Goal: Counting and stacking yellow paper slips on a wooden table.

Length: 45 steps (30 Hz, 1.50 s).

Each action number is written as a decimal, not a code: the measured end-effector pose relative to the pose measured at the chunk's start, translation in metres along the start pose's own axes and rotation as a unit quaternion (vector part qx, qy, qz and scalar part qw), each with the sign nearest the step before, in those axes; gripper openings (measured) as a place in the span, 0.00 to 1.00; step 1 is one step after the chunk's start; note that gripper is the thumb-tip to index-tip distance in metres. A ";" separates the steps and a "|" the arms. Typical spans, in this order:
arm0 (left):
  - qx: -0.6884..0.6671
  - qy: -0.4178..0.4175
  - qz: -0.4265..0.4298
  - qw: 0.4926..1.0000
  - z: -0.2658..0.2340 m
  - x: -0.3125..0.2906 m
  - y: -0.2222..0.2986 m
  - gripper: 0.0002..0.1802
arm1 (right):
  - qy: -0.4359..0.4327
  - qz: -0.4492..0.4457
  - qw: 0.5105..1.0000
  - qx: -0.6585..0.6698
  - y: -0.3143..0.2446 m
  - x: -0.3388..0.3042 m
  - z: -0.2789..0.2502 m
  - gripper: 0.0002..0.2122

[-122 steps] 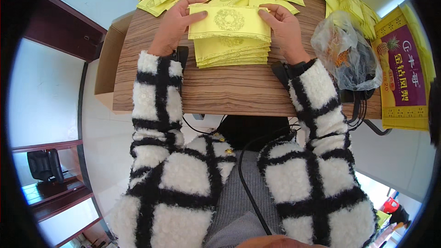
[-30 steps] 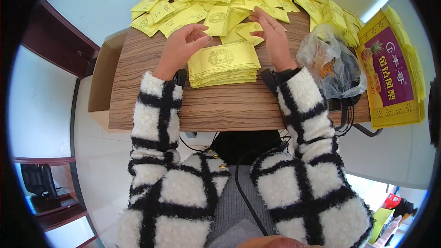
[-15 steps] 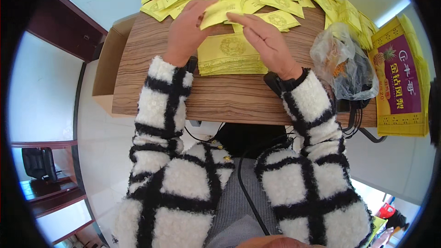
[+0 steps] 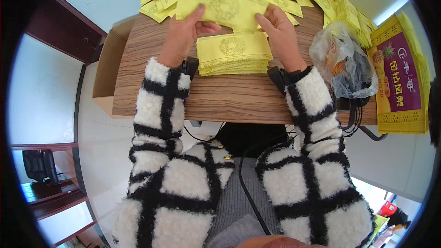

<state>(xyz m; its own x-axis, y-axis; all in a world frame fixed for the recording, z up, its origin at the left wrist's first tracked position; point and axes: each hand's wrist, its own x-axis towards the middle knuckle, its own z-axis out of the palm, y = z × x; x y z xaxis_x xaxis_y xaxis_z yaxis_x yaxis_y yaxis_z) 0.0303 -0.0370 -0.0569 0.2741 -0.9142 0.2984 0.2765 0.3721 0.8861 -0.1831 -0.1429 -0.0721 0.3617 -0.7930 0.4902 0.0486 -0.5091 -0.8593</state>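
Note:
A wide yellow paper sheet (image 4: 223,8) with a dark round pattern is held up between my two hands, above the table. My left hand (image 4: 183,31) pinches its left end with the thumb on top. At the right end, my right hand (image 4: 281,32) grips the sheet between thumb and fingers. Right below lies a neat stack of yellow printed papers (image 4: 234,53), its layered edges toward me. Behind the held sheet spreads a heap of folded yellow paper packets (image 4: 282,2), partly hidden by it.
The wood-grain table (image 4: 220,96) has an open cardboard box (image 4: 106,59) at its left. On its right sit a clear plastic bag (image 4: 342,64) with dark and orange contents, and a yellow and purple carton (image 4: 398,73) standing at the edge. Black cables (image 4: 353,119) hang near the right corner.
The paper in my hands was small and folded and now stretches out wide. My hands have moved apart and slightly toward me, the right one turning its palm inward.

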 end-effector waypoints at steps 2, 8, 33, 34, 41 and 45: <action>-0.010 -0.015 -0.032 0.999 -0.001 -0.001 0.000 0.17 | -0.100 0.078 0.991 0.049 -0.006 -0.002 -0.007 0.17; 0.050 -0.008 -0.076 0.996 -0.014 0.002 0.000 0.17 | -0.070 0.102 0.979 0.164 -0.016 -0.003 -0.006 0.16; 0.291 -0.072 -0.091 0.950 -0.027 0.006 -0.012 0.18 | -0.136 0.148 0.976 0.088 0.002 -0.001 -0.017 0.13; 0.307 -0.074 -0.096 0.944 -0.025 0.006 -0.011 0.18 | -0.128 0.140 0.980 0.053 0.006 -0.001 -0.018 0.13; 0.360 -0.095 -0.088 0.924 -0.035 0.010 -0.021 0.17 | -0.170 0.093 0.962 -0.193 0.004 0.001 -0.023 0.14; 0.393 -0.119 -0.094 0.907 -0.037 0.008 -0.021 0.17 | -0.178 0.087 0.954 -0.225 0.001 -0.001 -0.019 0.15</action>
<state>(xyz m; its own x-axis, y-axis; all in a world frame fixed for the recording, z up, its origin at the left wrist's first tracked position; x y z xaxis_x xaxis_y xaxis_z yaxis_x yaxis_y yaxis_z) 0.0612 -0.0463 -0.0860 0.0568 -0.9933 0.1005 -0.4698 0.0623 0.8806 -0.2008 -0.1490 -0.0712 0.6241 -0.7563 0.1963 -0.4176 -0.5353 -0.7342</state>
